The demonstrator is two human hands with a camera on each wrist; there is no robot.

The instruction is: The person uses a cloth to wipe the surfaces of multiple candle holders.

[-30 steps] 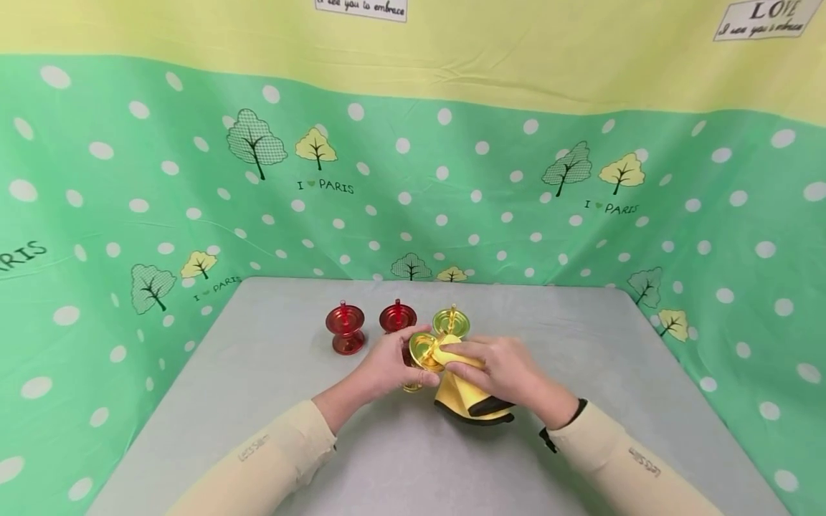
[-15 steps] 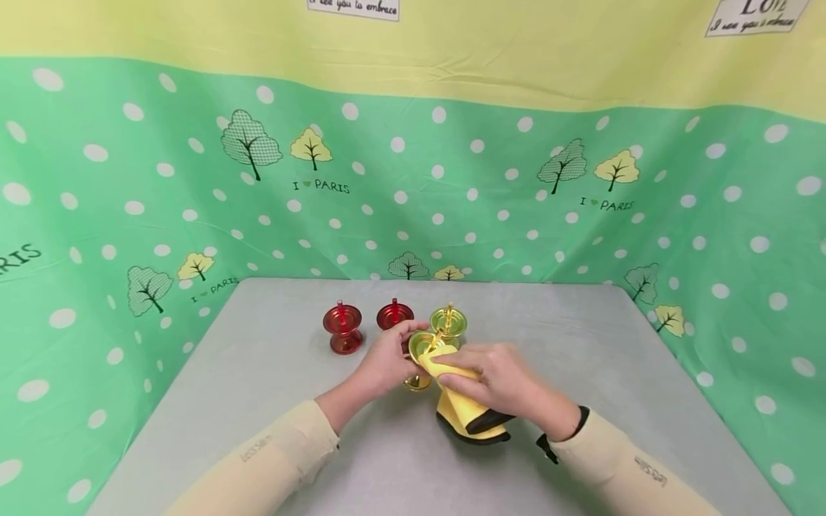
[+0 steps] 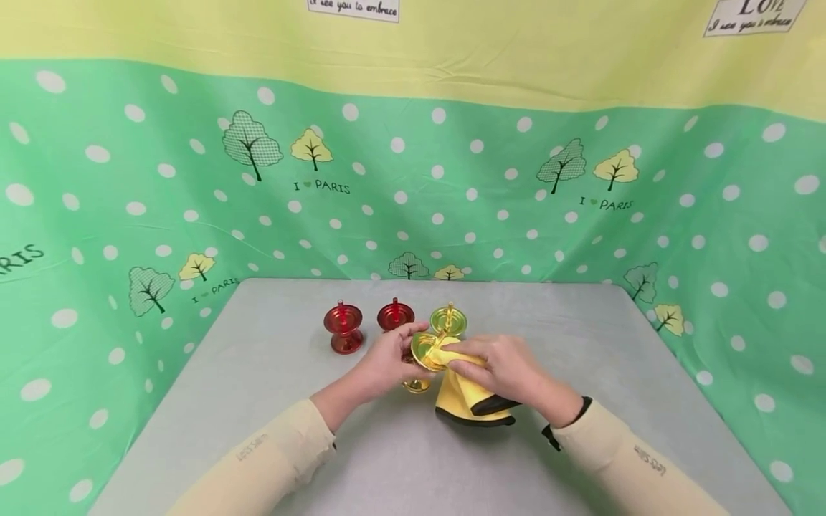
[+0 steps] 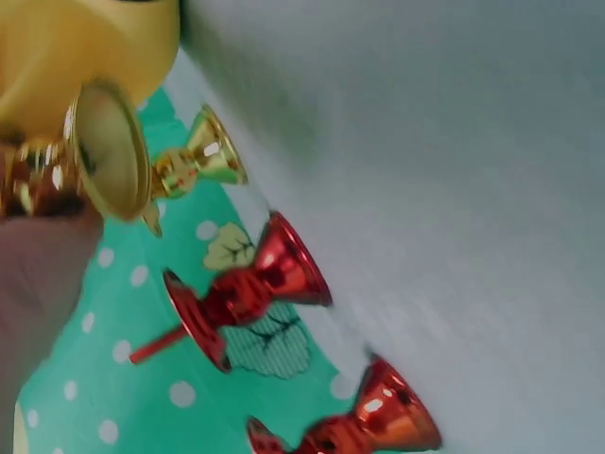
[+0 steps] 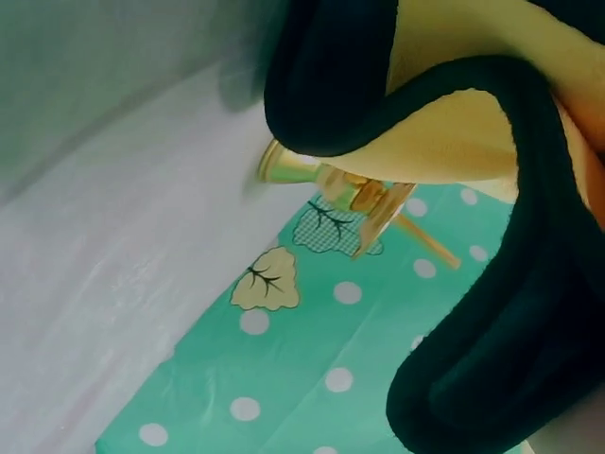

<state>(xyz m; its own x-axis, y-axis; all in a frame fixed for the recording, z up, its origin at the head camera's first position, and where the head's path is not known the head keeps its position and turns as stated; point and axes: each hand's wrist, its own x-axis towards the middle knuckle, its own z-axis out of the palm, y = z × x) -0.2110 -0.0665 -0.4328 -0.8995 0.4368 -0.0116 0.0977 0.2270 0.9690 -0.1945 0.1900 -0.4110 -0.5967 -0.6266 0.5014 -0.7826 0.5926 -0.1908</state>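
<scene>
The right hand's fingers [image 3: 467, 366] were curled over a fold of the yellow cloth [image 3: 461, 394], pinching it against the dish of the gold candlestick [image 3: 426, 352]. Half a second earlier the cloth had sat lower, bunched toward the near rim with the hand drawn back toward the person; now the hand had slid up and to the left, so the cloth covered more of the dish. That back-and-forth reads as a wiping stroke across the top of the piece, still in progress rather than finished.

The left hand's fingers [image 3: 401, 345] were wrapped round the stem just below the dish, holding the candlestick tilted, its foot low near the counter [image 3: 258, 401]; whether the foot touched the surface could not be told. This hand had barely shifted between frames.

The right hand [image 3: 506, 373] lay palm-down, wrist bent slightly inward, with the cloth's dark-edged tail hanging beneath it. The left hand [image 3: 383, 365] came in from the side, forearm angled across the counter.

Behind stood a second gold candlestick [image 3: 449, 319] and two red candlesticks [image 3: 343, 327], upright and untouched.
</scene>
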